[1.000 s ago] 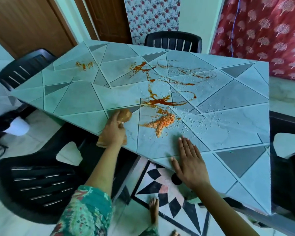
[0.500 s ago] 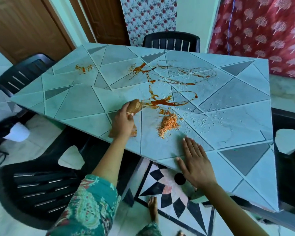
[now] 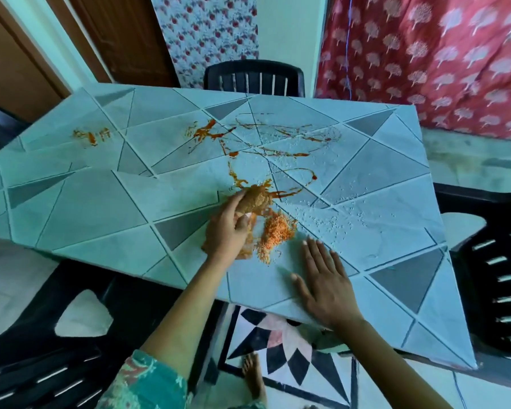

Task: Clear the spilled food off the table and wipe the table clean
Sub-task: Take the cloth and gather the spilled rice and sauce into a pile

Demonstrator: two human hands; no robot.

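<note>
**While One Hand Wiped, the Other Lay Flat**

As the head camera looked down, the left hand [image 3: 227, 231] was curled round a wadded, orange-stained cloth [image 3: 254, 199]. It pressed the bunched end onto the table [image 3: 101, 202] at the near end of a red sauce trail [image 3: 289, 191]. Just right of that hand lay a heap of orange-stained rice [image 3: 278, 233]. White rice grains [image 3: 331, 216] were scattered further right. The right hand [image 3: 326, 281] lay flat on the tabletop near the front edge, fingers straight and slightly spread, holding nothing. More sauce streaks [image 3: 210, 132] crossed the far middle, and a small smear [image 3: 90, 135] sat toward the far left. A black chair [image 3: 252, 76] stood at the far side.
</note>
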